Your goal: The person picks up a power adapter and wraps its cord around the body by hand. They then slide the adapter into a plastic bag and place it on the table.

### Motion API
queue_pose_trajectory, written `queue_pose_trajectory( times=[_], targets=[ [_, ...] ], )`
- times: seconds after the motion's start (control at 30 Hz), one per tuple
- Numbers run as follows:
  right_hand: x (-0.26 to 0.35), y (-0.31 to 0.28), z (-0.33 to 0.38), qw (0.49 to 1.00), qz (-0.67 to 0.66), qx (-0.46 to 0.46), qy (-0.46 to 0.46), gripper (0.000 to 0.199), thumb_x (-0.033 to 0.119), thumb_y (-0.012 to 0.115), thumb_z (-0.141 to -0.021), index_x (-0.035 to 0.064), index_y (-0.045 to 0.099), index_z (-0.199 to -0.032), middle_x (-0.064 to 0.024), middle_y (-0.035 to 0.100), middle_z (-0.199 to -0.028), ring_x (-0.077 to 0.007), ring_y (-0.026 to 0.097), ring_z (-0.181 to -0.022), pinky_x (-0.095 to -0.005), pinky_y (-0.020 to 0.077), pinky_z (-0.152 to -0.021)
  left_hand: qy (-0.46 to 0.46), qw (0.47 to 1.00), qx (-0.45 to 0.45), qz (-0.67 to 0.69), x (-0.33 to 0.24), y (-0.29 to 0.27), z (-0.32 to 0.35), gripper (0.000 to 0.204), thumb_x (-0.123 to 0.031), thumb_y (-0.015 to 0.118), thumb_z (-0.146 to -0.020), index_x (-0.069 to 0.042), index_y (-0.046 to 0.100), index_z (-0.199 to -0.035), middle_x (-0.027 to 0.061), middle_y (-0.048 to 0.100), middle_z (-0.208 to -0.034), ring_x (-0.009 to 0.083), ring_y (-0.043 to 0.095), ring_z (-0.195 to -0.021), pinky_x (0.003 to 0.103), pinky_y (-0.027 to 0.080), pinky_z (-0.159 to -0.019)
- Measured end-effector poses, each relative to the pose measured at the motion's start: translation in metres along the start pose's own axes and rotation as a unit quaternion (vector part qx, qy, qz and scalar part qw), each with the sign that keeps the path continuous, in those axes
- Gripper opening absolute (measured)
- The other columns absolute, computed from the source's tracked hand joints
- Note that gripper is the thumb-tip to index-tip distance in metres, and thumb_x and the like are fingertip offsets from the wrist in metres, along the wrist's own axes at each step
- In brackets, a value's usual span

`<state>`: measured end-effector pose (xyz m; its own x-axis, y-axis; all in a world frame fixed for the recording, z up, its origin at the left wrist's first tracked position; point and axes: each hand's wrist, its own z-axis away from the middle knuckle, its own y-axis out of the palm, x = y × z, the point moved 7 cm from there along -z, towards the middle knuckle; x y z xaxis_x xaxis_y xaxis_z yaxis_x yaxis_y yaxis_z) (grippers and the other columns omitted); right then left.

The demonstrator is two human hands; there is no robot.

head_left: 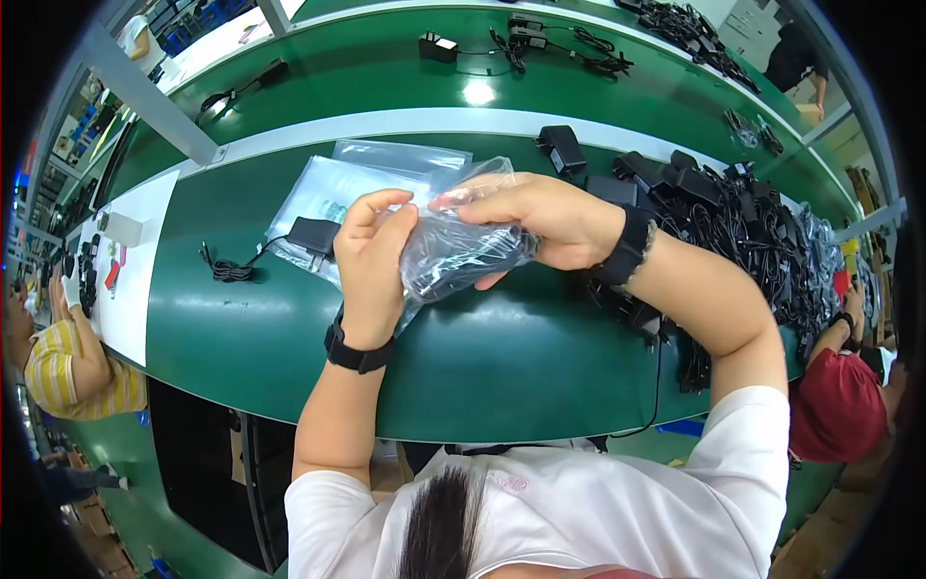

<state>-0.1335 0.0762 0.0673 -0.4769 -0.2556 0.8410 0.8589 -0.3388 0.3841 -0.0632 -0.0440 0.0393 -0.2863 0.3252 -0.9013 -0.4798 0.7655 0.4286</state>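
Note:
A clear plastic bag [434, 241] with a black coiled cable inside is between my two hands above the green table. My left hand [371, 256] is closed on the bag's left side, thumb and forefinger bent together near its upper edge. From the right, my right hand [555, 217] grips the bag, fingers across its top and others underneath. Just left of my left hand lies a black power adapter [313, 234] with its cord coiled [231, 271]. Flat clear bags [338, 183] lie stacked behind my left hand.
Black adapters and cords [743, 222] form a big heap at the right; one adapter [561, 151] sits apart behind my right hand. A raised green shelf [367, 82] holds more adapters. People work at either side: a yellow striped sleeve [87, 362] left, a red sleeve [839, 405] right.

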Motion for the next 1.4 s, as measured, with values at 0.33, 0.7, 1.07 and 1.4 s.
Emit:
queue_pose_trajectory(
  times=[0.33, 0.7, 1.07, 1.4],
  targets=[
    [0.142, -0.282, 0.003, 0.456, 0.716, -0.496, -0.182, 0.025, 0.007, 0.051, -0.074, 0.0127, 0.067, -0.091, -0.0179, 0.061, -0.093, -0.0353, 0.058, -0.087, -0.0428, 0.0465, -0.079, 0.233, 0.917, -0.073, -0.315, -0.045, -0.019, -0.001, 0.027, -0.011, 0.056, -0.086, 0.001, 0.051, -0.11, 0.0125, 0.063, -0.087, 0.0147, 0.062, -0.067, 0.026, 0.05, -0.059],
    [0.132, -0.322, -0.091, 0.461, 0.738, -0.487, 0.074, 0.06, 0.052, 0.054, -0.078, 0.0216, 0.045, -0.129, -0.0177, 0.041, -0.132, -0.0344, 0.04, -0.12, -0.0476, 0.0313, -0.099, 0.407, 0.794, -0.069, -0.445, -0.072, -0.004, 0.023, 0.011, 0.003, 0.063, -0.072, 0.002, 0.06, -0.082, 0.0096, 0.061, -0.069, 0.0187, 0.058, -0.057, 0.025, 0.045, -0.052],
    [0.157, -0.29, -0.137, 0.552, 0.703, -0.42, -0.157, 0.021, 0.022, 0.064, -0.072, 0.0008, 0.062, -0.077, -0.0163, 0.063, -0.076, -0.0316, 0.06, -0.071, -0.0378, 0.0479, -0.067, 0.4, 0.806, -0.049, -0.434, -0.049, -0.006, 0.006, 0.008, -0.004, 0.063, -0.075, -0.001, 0.061, -0.082, 0.0073, 0.059, -0.066, 0.021, 0.057, -0.055, 0.026, 0.044, -0.051],
    [0.117, 0.02, -0.001, 0.9, 0.392, -0.004, -0.188, 0.014, 0.014, 0.052, -0.081, 0.0021, 0.047, -0.074, -0.011, 0.062, -0.084, -0.0159, 0.057, -0.08, -0.0256, 0.0417, -0.075, -0.357, 0.867, 0.159, 0.309, 0.042, 0.019, 0.01, 0.072, -0.057, 0.045, -0.085, 0.002, 0.035, -0.126, 0.0223, 0.054, -0.11, 0.0344, 0.056, -0.097, 0.043, 0.046, -0.086]
  ],
)
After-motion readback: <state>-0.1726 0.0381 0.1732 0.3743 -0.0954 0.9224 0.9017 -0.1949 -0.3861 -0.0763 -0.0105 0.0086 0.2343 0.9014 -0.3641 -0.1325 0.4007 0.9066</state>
